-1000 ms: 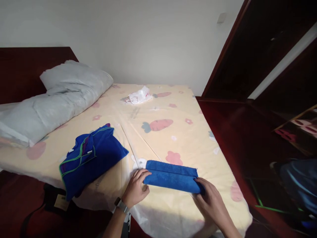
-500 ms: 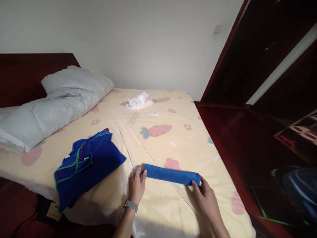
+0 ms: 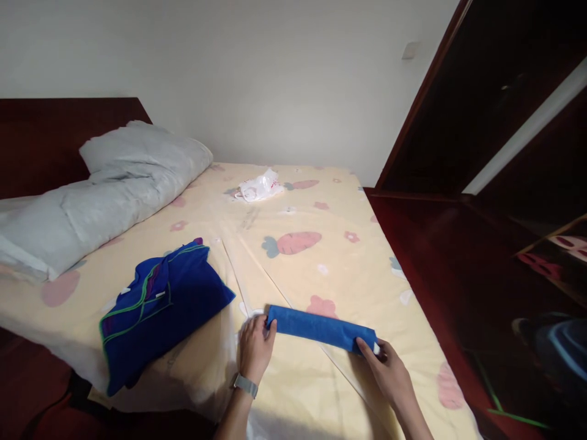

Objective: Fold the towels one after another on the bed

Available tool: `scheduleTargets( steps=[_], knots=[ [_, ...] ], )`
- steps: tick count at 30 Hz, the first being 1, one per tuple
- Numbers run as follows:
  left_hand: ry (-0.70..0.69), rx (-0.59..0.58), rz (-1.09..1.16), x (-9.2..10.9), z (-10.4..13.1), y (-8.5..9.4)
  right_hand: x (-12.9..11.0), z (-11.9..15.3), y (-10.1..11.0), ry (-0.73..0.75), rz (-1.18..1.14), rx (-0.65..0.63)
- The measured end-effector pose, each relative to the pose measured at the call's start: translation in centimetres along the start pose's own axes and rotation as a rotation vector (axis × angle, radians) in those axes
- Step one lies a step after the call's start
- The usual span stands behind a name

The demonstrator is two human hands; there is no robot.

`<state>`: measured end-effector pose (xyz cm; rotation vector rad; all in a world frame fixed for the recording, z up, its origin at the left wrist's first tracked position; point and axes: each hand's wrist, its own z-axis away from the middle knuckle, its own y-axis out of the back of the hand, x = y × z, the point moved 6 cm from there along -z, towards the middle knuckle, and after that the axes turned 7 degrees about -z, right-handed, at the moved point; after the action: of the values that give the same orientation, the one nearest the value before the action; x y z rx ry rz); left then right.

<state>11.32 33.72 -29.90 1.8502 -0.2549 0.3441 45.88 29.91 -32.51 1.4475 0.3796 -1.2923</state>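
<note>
A long, narrow folded blue cloth point(image 3: 321, 327) is held at both ends near the front of the bed. My left hand point(image 3: 257, 348), with a watch on the wrist, pinches its left end between thumb and fingers. At the right end, my right hand point(image 3: 385, 366) grips it with the thumb on top; a small white tag shows there. Left of my left hand lies a loosely folded dark blue cloth point(image 3: 183, 305) with green edging.
The bed point(image 3: 339, 269) has a yellow sheet with carrot and flower prints. A crumpled white plastic bag point(image 3: 260, 186) lies toward the wall, and a grey quilt point(image 3: 110, 195) is bunched at the left. Dark red floor point(image 3: 413, 244) runs along the right side.
The narrow blue cloth's right end has shifted slightly right and down with my right hand. My right thumb now lies more on top of it. The view has turned slightly.
</note>
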Motion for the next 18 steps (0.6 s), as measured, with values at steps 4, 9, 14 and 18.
scheduleTargets(
  steps=[4, 9, 14, 18],
  knots=[
    [0.004, 0.025, 0.045, -0.6, 0.3, 0.2, -0.2, 1.1, -0.2, -0.008, -0.161, -0.125],
    [0.013, 0.035, 0.151, -1.9, 0.5, 0.2, -0.2, 2.6, -0.9, -0.1, -0.534, -0.232],
    [0.054, 0.032, 0.227, -3.1, 0.6, 0.4, -0.7, 4.1, -0.3, -0.179, -0.618, -0.302],
    [0.048, 0.027, 0.274, -3.4, 0.6, 0.7, -1.6, 3.7, 5.9, -0.138, -0.598, -0.168]
  ],
)
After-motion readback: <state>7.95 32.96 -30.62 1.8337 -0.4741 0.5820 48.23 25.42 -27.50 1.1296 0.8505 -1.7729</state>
